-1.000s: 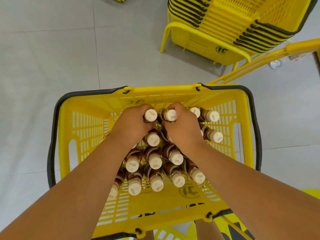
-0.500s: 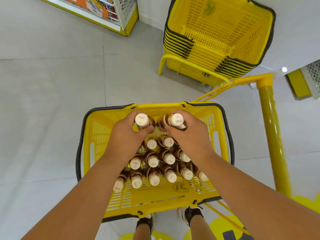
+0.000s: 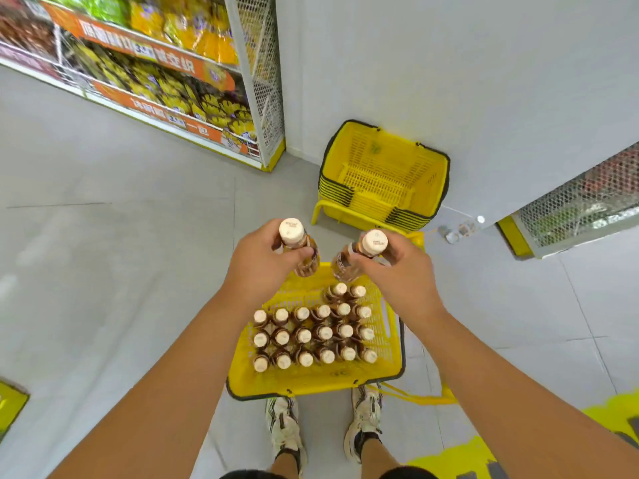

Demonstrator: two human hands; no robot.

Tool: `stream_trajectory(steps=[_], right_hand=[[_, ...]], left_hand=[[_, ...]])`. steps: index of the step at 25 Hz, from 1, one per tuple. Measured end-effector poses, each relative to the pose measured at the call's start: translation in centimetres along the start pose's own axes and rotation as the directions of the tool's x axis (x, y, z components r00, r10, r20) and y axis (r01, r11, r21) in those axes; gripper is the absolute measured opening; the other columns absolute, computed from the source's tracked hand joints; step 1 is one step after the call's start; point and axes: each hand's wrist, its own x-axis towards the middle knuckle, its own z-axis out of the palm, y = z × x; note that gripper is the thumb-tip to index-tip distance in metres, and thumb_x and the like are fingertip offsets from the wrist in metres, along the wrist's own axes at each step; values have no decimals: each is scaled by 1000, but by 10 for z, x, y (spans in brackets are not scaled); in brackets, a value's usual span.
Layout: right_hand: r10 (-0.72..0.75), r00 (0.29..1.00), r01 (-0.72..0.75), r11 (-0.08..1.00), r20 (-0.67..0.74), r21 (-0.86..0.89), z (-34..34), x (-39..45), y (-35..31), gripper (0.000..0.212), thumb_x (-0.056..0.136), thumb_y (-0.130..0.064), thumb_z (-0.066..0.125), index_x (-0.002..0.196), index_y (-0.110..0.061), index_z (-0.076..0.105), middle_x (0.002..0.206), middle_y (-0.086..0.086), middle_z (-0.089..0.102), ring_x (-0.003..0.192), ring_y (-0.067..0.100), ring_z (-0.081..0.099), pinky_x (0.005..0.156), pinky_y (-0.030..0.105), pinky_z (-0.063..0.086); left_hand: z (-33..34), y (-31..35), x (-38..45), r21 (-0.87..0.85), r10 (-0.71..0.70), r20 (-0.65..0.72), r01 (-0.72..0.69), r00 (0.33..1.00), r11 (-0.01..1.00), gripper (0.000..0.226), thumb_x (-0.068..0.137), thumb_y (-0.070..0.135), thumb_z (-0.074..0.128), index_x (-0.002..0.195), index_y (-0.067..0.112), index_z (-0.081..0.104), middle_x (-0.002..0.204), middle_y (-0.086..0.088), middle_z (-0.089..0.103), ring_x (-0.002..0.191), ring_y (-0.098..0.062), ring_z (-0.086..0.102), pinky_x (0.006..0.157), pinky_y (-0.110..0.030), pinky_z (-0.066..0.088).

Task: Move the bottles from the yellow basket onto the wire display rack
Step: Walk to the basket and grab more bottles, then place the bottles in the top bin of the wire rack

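Yellow basket [image 3: 387, 344] now below — both bottles lifted.

I am standing in a shop: snack bags are filling a price-tagged shelf unit [image 3: 152, 74], and yellow shopping baskets [image 3: 383, 178] are sitting stacked by the wall.

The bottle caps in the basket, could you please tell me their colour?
Cream-white caps, clearest in the head view.

Perforated glossy yellow plastic basket [image 3: 385, 344], clear plastic bottles [image 3: 313, 335].
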Motion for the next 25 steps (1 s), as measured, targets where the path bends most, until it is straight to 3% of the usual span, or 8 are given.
stream_trajectory(steps=[5,8,13,17,21,25], right_hand=[[-116,991,115,993,-70,-23,-55,-19,-115,32,78,-24,89,107,-24,75,103,-11,77,102,7,71,95,41,57],[-207,974,207,978,-96,-5,-82,-28,-182,34,76,-19,89,106,-24,75,101,-10,77,100,6,71,94,32,57],[-334,934,339,941,-124,18,-119,-52,-290,28,77,-10,87,95,-27,74,89,-12,76,78,-7,68,73,13,52],[-403,912,407,912,-75,48,-158,-68,-367,31,79,-19,87,108,-23,77,96,-12,79,88,-2,73,73,13,54],[-467,883,467,884,38,23,-195,-78,-424,24,80,-17,86,100,-26,78,94,-12,79,78,-10,70,62,4,49],[-553,830,553,833,67,20,-225,-87,-471,20,79,-15,87,93,-25,77,91,-9,80,75,-5,70,64,9,55]], left_hand=[[-71,122,-29,-88,117,-13,-118,993,989,40,76,22,87,111,27,69,103,13,76,101,-6,70,95,-37,55],[-110,186,-43,-142,213,-7,-211,977,967,36,79,18,85,111,26,71,100,14,78,99,-6,72,98,-39,55],[-165,275,-72,-140,355,-51,-359,933,923,30,83,19,82,111,25,74,99,13,78,98,-3,72,90,-26,54],[-201,342,-101,-110,418,-66,-423,906,899,27,85,19,81,110,27,75,101,13,78,100,-4,72,92,-30,56],[-220,392,-129,-90,461,-134,-474,877,876,23,84,19,81,106,25,77,96,9,79,94,-10,74,90,-38,59],[-228,440,-160,-38,546,-175,-560,819,827,26,84,22,82,108,29,76,101,11,79,98,-8,74,96,-42,56]])
